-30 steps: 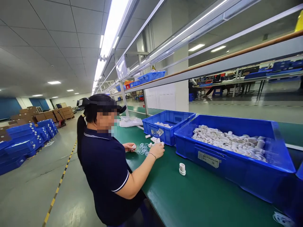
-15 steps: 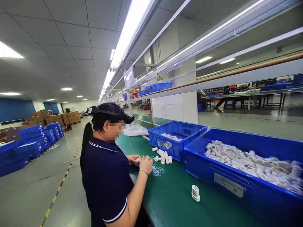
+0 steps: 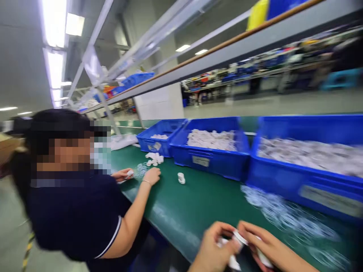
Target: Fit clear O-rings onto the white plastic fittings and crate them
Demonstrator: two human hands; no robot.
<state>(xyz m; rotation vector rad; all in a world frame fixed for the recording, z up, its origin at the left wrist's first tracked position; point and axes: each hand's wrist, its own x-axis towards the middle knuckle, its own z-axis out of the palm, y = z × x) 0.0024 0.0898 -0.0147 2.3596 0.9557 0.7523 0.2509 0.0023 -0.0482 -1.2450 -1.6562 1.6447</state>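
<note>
At the lower right, my left hand (image 3: 215,245) is closed round white plastic fittings, one of them a ringed white fitting (image 3: 239,238) between my two hands. My right hand (image 3: 265,241) has its fingers pressed on that fitting's near side, with another white piece (image 3: 263,257) under the palm. Beyond my hands a loose pile of thin translucent rings (image 3: 283,211) lies on the green table (image 3: 204,200). A single white fitting (image 3: 181,178) stands on the table farther left. Motion blur softens the details.
Blue bins of white fittings (image 3: 210,160) (image 3: 306,162) line the table's back. At the left a person (image 3: 76,211) in a dark shirt works with white pieces (image 3: 154,158) and rings (image 3: 140,170). A long shelf (image 3: 198,62) runs above.
The view has swung right and down. Both my hands, the ring pile and another blue bin have come into view. The co-worker's near hand has moved away from the hand holding the white piece.
</note>
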